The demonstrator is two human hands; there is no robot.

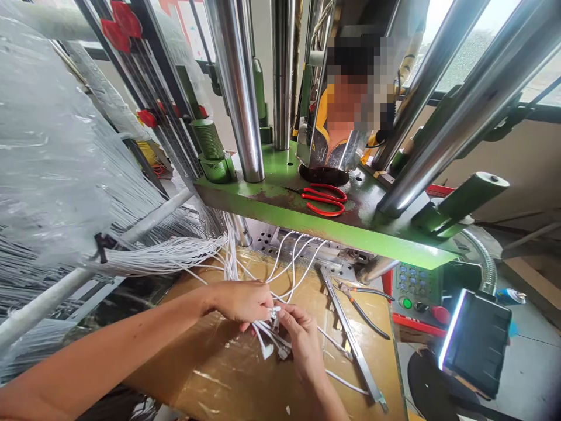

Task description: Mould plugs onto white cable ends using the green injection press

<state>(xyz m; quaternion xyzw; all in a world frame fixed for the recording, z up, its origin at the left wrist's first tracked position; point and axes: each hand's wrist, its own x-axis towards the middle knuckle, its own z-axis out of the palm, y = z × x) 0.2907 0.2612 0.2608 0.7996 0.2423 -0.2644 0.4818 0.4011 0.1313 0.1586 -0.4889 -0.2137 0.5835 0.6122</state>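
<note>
Okay, quick rundown of this bench, nearest stuff first:

1. Left hand and right hand are close together, both pinched narrow on the white wire ends. Small white plugs dangle at about 6 o'clock from the fingers. My read: the step in hand is sorting these ends, and the next move calls for teasing one lead free.
2. Under them is a tan board covered in clear film, with a long steel bar at 4 o'clock and pliers at 2 o'clock.
3. A thick white wire bundle comes in from 9 o'clock.
4. Further out, red scissors lie on a green press plate at 12 o'clock.
5. Beyond the steel columns, a co-worker stands at 12 o'clock.
</note>
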